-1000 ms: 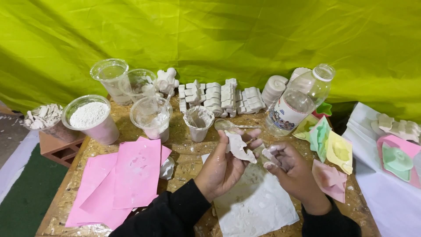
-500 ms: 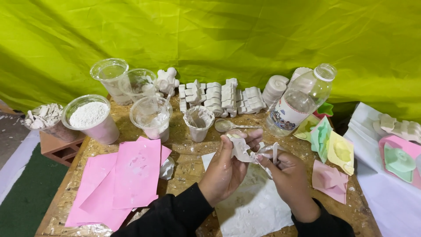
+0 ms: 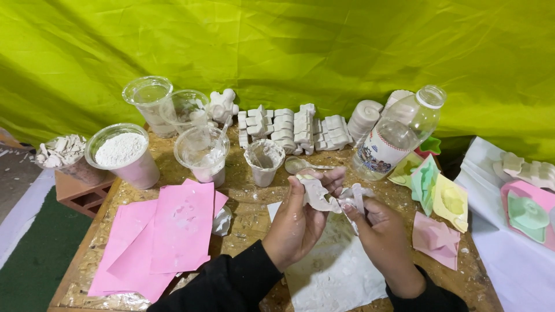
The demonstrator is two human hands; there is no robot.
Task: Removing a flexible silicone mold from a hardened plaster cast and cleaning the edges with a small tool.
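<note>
Head view: the left hand (image 3: 298, 222) is raised over the middle of the wooden surface (image 3: 248, 216), its grip closed around a flat white plaster piece (image 3: 317, 193), thumb on one side and fingers curled behind it. The right hand (image 3: 378, 231) sits just beside it, its grip pinching a smaller white plaster fragment (image 3: 354, 196) between thumb and fingertips; the two pieces nearly touch, and whether they actually meet I cannot tell. Both wrists wear black sleeves.

Under the hands lies a white powder-dusted sheet (image 3: 335, 271). To the left, pink sheets (image 3: 167, 231) overlap on the surface. Behind the hands stands a small plaster-smeared cup (image 3: 264, 162), with a spoon (image 3: 300, 166) lying just beside it. Further left are a clear cup holding a spoon (image 3: 202, 153), a tub of white powder (image 3: 122, 155) and two clear cups (image 3: 165, 104). Rows of white cast figures (image 3: 289, 127) line the back edge, against a green tarp (image 3: 289, 46). A clear plastic bottle (image 3: 399, 133) leans at the right, near green, yellow and pink moulds (image 3: 439, 199).
</note>
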